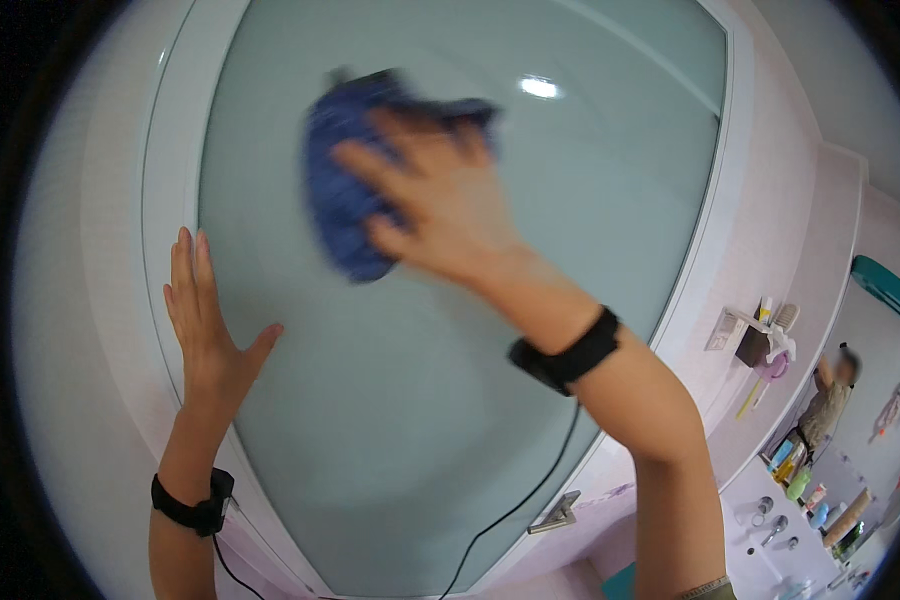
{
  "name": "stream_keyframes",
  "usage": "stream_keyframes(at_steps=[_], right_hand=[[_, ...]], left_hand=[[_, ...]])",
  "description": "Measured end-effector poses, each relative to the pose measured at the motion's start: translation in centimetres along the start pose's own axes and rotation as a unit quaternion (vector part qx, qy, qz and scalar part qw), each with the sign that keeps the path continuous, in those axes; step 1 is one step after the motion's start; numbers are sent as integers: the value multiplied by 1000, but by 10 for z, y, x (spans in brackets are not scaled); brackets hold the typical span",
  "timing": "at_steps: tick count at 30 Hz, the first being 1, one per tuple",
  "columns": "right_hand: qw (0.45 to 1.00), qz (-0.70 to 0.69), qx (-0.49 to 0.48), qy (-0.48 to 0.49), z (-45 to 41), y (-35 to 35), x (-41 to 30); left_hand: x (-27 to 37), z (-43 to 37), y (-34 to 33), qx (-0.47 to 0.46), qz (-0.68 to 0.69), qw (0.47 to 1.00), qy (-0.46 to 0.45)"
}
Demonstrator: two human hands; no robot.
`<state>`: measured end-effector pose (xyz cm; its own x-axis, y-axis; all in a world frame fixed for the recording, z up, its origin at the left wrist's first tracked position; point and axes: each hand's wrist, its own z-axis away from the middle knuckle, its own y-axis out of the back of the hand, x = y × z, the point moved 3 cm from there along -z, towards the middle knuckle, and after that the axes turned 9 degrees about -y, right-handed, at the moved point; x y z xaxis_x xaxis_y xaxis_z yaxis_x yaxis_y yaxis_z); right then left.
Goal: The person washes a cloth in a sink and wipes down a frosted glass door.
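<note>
A frosted glass door panel in a white frame fills the middle of my view. High on the glass, left of centre, my right hand presses a crumpled blue cloth flat with spread fingers. Both hand and cloth are blurred. My left hand rests at the left side of the frame, holding nothing, its fingers upward and its thumb out over the glass. Each forearm wears a black strap, the right strap and the left strap, with a thin cable.
A metal lever handle sits at the lower right edge of the door. Farther right, a wall holder carries a brush and small items. A white washbasin with bottles stands below a mirror, which reflects a person.
</note>
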<state>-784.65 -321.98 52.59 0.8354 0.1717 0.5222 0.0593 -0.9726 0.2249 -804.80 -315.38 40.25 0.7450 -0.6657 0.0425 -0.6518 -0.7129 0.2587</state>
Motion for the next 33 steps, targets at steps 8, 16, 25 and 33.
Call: stream_keyframes(at_steps=[8,16,25,33], right_hand=[[919,142,163,-331,123,119,174],[948,113,133,-266,88,56,86],[986,-142,-87,27,120,-47,-46],[965,50,58,-250,177,85,112]], left_hand=[[10,-8,-6,-54,-7,998,31],[19,-8,-11,-43,-3,999,32],[40,18,-36,-52,-10,998,23],[33,22,-30,-72,-12,997,19]])
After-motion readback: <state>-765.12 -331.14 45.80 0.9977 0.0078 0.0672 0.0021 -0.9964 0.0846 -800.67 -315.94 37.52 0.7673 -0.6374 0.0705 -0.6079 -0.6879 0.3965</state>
